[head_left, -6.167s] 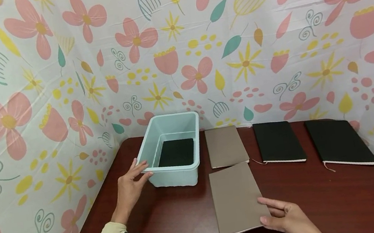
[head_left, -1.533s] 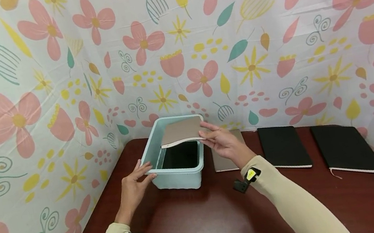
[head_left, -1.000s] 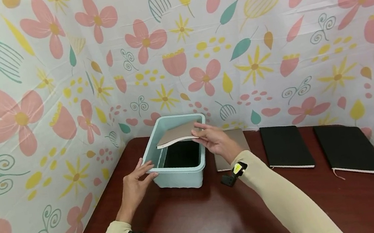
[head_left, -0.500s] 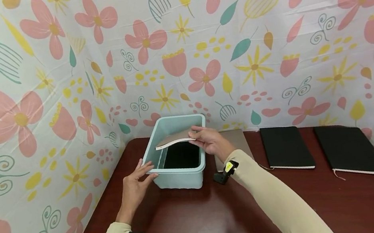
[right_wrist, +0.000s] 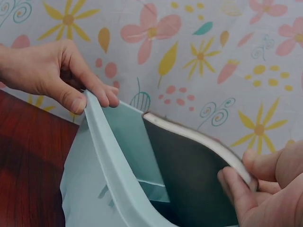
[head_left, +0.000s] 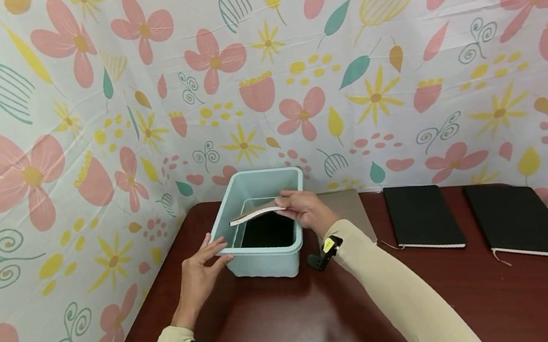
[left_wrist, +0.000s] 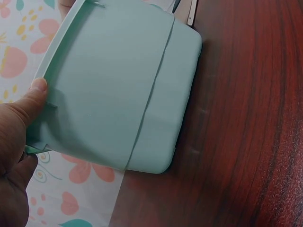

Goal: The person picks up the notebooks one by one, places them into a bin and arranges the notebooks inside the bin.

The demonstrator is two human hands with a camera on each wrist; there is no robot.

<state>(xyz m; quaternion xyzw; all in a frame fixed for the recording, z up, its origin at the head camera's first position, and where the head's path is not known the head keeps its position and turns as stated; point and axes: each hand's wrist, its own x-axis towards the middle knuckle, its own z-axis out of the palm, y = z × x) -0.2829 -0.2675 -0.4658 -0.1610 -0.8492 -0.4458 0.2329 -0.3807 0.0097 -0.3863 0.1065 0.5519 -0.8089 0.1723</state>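
My left hand point(head_left: 199, 272) grips the near left corner of the light blue plastic bin point(head_left: 261, 261), thumb outside and fingers over the rim, also plain in the right wrist view. With thumb and fingers, my right hand point(head_left: 306, 208) pinches the near right part of a taupe notebook point(head_left: 254, 214). That notebook is tilted and bowed within the bin's opening, its pale page edge point(right_wrist: 199, 137) towards me. Beneath it a black notebook point(head_left: 267, 232) lies on the bin's floor, partly hidden. The left wrist view shows the bin's outer wall point(left_wrist: 104, 85) and the left thumb.
Right of the bin a second taupe notebook point(head_left: 352, 212) lies on the dark red wooden table point(head_left: 275, 324), partly behind my right wrist. Two black notebooks, one nearer point(head_left: 423, 216) and one farther right point(head_left: 520, 220), lie beyond it. Flowered cloth point(head_left: 322, 69) hangs behind and at the left.
The right hand has lifted the nearer taupe notebook from the table, carried it left over the bin and lowered it into the opening. The left hand has stayed on the rim.
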